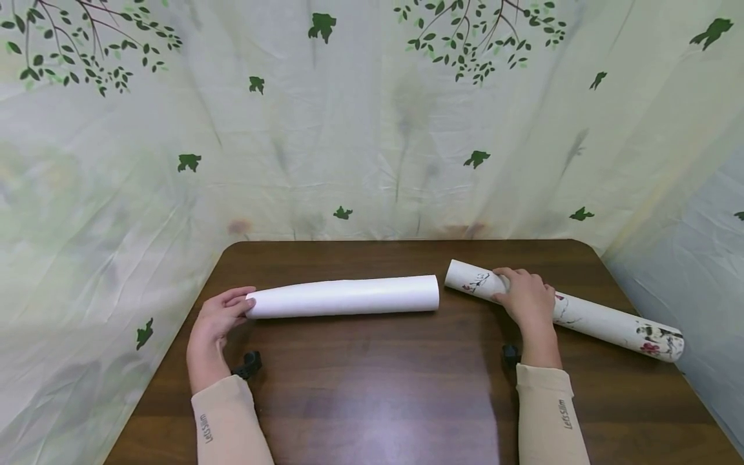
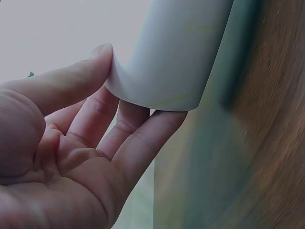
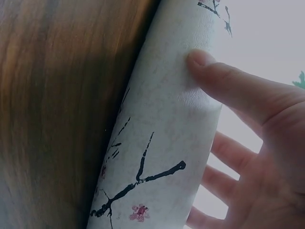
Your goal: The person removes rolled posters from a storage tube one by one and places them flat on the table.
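A plain white paper roll (image 1: 349,297) lies roughly level across the far half of the table. My left hand (image 1: 219,326) pinches its left end, thumb on the near side; in the left wrist view the left hand's fingers (image 2: 150,136) pass behind the roll's edge. To the right, a white roll printed with dark branches and pink blossoms (image 1: 616,323) slants down toward the right edge. Over its upper left part, my right hand (image 1: 529,300) grips it. The right wrist view has the thumb (image 3: 228,83) on the printed surface, the other fingers partly hidden behind.
Beneath both rolls is a dark brown wooden table (image 1: 372,387) with rounded far corners. A pale curtain with green leaf prints (image 1: 372,129) hangs behind it and along the sides. The printed roll's lower end reaches close to the table's right edge. Dark wrist mounts (image 1: 248,365) sit by both sleeves.
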